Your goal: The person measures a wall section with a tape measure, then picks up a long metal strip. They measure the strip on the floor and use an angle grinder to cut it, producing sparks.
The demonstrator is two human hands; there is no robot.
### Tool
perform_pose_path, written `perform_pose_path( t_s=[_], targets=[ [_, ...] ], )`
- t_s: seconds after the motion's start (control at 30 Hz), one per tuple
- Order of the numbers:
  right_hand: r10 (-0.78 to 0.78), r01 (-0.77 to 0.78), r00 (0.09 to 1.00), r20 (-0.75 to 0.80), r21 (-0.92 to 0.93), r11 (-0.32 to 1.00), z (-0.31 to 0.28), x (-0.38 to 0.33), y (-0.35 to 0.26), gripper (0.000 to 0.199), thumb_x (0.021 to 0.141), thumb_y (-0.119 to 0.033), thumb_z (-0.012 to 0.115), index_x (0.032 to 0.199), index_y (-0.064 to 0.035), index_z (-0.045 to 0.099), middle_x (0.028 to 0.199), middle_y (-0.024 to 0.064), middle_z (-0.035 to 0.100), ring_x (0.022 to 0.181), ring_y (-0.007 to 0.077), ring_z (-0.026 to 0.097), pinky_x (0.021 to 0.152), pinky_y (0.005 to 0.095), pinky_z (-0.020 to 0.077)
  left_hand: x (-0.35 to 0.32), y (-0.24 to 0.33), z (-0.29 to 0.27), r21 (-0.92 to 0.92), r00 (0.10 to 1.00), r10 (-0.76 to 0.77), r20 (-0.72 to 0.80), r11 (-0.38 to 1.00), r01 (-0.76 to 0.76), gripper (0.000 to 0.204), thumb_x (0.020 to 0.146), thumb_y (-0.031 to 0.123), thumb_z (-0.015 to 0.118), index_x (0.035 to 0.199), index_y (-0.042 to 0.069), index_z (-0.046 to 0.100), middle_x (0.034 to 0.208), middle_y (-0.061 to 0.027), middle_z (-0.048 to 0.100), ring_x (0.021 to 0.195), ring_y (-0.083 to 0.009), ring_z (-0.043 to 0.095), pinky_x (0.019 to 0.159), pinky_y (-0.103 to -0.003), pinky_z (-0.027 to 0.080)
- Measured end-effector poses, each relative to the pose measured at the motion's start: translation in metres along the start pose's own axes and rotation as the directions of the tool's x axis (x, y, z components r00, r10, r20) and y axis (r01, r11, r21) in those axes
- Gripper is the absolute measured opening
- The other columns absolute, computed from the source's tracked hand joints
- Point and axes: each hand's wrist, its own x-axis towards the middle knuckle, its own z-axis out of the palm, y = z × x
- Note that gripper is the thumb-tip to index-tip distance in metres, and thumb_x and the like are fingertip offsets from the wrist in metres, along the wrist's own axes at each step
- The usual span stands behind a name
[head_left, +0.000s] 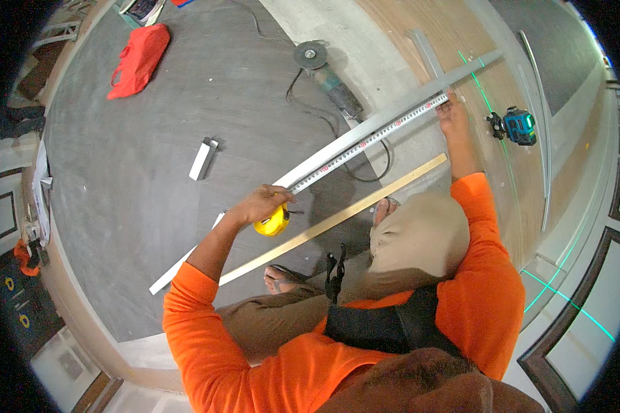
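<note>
A yellow tape measure (273, 222) sits in my left hand (260, 205), whose fingers close over its top against a long pale metal bar (315, 165). From its case the white blade (368, 144) runs out up and to the right, along the bar's near edge. My right hand (453, 117) pinches the blade's far end beside the bar; its fingertips are partly hidden. Nearer to me, a thin wooden strip (337, 219) lies roughly parallel to the bar, close to my feet.
An angle grinder (329, 81) with its cord lies beyond the bar. A laser level (519, 126) at the right casts green lines. A short white offcut (202, 160) and a red bag (139, 60) lie on the grey floor board (138, 227). Another metal piece (427, 54) touches the bar's far side.
</note>
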Motion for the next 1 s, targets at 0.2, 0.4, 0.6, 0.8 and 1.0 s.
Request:
perform_pose_path(
  t_s=[0.2,0.4,0.6,0.8,1.0],
  targets=[
    [0.337,-0.159,0.893,0.299,-0.491,0.857,0.039,-0.108,0.092,0.027,0.100,-0.035,0.060,0.096,-0.0090,0.066,0.079,0.0036,0.064,0.068,0.0150,0.059,0.060,0.0294,0.0455,0.039,0.006,0.022,-0.064,0.995,0.022,-0.099,0.998,-0.029,0.037,0.099,0.035,0.051,0.097,0.005,0.073,0.090,-0.0084,0.071,0.081,-0.0200,0.065,0.075,-0.034,0.052],
    [0.216,-0.084,0.926,0.309,-0.391,0.917,0.026,-0.076,0.091,0.023,0.096,-0.030,0.065,0.093,-0.0079,0.067,0.075,0.0043,0.065,0.064,0.0147,0.061,0.056,0.0292,0.0460,0.029,0.019,0.026,-0.153,0.997,-0.052,-0.057,0.987,0.043,0.039,0.097,0.038,0.057,0.108,0.004,0.074,0.094,-0.0095,0.072,0.083,-0.0182,0.065,0.074,-0.033,0.053],
    [-0.073,0.041,0.993,-0.096,-0.301,0.953,-0.026,0.019,0.005,0.031,0.098,-0.038,0.058,0.089,-0.0094,0.063,0.073,0.0032,0.059,0.061,0.0149,0.055,0.051,0.0301,0.0416,0.005,0.035,0.014,-0.011,1.000,-0.014,-0.011,1.000,0.014,0.041,0.095,0.039,0.054,0.103,0.005,0.075,0.089,-0.0101,0.072,0.077,-0.0197,0.065,0.074,-0.034,0.054],
    [0.158,-0.094,0.977,0.143,-0.379,0.921,0.039,-0.088,0.062,0.031,0.100,-0.037,0.055,0.088,-0.0095,0.062,0.070,0.0028,0.060,0.052,0.0136,0.051,0.049,0.0304,0.0405,0.045,0.039,0.022,-0.017,0.989,0.120,-0.089,0.992,-0.122,0.039,0.094,0.037,0.053,0.103,0.007,0.076,0.081,-0.0098,0.070,0.067,-0.0188,0.062,0.066,-0.034,0.052],
    [-0.039,0.033,0.999,-0.002,-0.503,0.864,0.012,-0.014,0.026,0.027,0.099,-0.036,0.056,0.086,-0.0131,0.061,0.067,-0.0005,0.054,0.050,0.0122,0.046,0.046,0.0286,0.0358,0.023,0.056,0.019,-0.028,0.994,-0.097,-0.039,0.995,0.096,0.038,0.094,0.038,0.057,0.104,0.008,0.076,0.079,-0.0048,0.069,0.062,-0.0145,0.061,0.058,-0.031,0.050]
  ],
)
